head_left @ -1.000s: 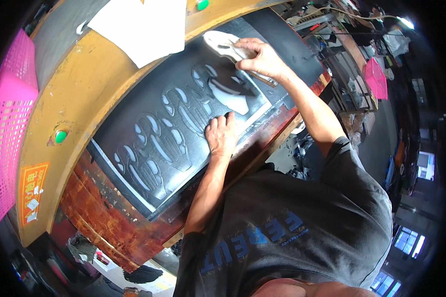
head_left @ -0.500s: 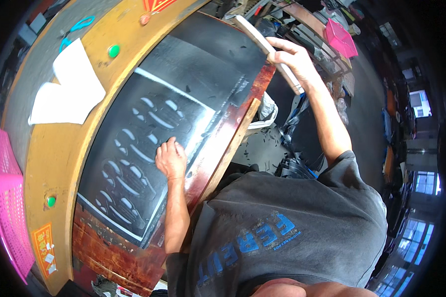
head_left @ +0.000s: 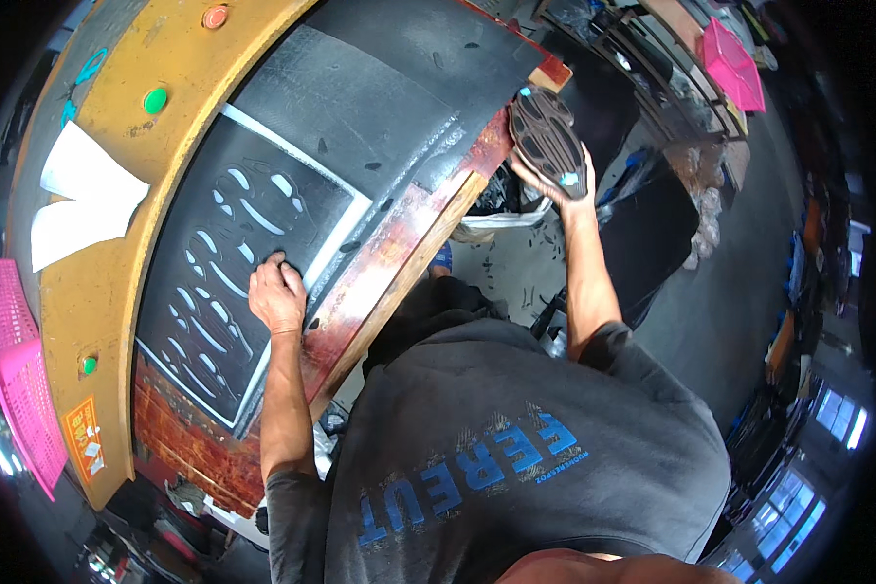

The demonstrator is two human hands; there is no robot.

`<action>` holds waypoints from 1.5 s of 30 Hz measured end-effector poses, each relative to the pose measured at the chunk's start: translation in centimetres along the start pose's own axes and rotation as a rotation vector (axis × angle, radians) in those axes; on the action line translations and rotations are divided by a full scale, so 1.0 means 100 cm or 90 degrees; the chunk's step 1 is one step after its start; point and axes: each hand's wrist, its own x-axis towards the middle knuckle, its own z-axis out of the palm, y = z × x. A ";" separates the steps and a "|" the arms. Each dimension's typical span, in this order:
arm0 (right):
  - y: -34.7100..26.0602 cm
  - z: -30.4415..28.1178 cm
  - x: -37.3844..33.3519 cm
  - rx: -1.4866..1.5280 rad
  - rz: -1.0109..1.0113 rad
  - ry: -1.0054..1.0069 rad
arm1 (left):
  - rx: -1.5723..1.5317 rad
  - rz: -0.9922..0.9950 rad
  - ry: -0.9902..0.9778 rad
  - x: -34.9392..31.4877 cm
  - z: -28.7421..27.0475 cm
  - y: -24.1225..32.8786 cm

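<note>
A dark sole-shaped cutting die [head_left: 547,136] with ridged outlines and small blue patches at both ends is held up in my right hand [head_left: 574,190]. My fingers wrap its lower end and side, beyond the work table's right edge. My left hand [head_left: 277,294] rests on a black sheet [head_left: 307,180], its fingers curled in; whatever they may pinch is hidden. Beside those fingers, several cut-out shapes [head_left: 263,216] show pale through the sheet in rows. A white border runs around this cut area.
The yellow machine beam [head_left: 190,58] with green buttons crosses the left side, white paper [head_left: 88,195] lying on it. A pink basket [head_left: 19,370] stands far left, another pink basket [head_left: 730,63] top right. A wooden rail [head_left: 409,282] edges the table; a white bag [head_left: 506,222] hangs beyond it.
The cutting die has turned from edge-on to show its ridged face, and my right hand now grips its lower end. My left hand stays by the cut-outs. The view has shifted.
</note>
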 end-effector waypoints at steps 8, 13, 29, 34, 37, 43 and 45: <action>-0.027 -0.040 -0.007 -0.130 -0.006 0.184 | 0.039 0.003 -0.001 0.002 0.002 0.001; -0.020 -0.031 0.001 -0.058 0.080 -0.002 | 0.034 -0.001 0.009 0.000 0.003 0.000; -0.039 0.095 -0.004 -0.094 0.030 -0.132 | 0.002 -0.026 0.016 -0.001 0.003 -0.004; -0.010 0.074 -0.007 0.105 0.053 -0.227 | -0.001 -0.024 0.016 0.000 0.004 -0.006; 0.026 0.041 -0.004 0.184 0.044 -0.103 | 0.008 -0.027 0.016 0.002 0.003 -0.004; 0.022 0.019 0.005 0.108 0.020 -0.050 | -0.018 -0.008 0.046 0.005 0.003 -0.004; 0.011 0.031 0.007 0.068 0.025 -0.039 | -0.010 -0.012 0.040 0.004 0.003 -0.005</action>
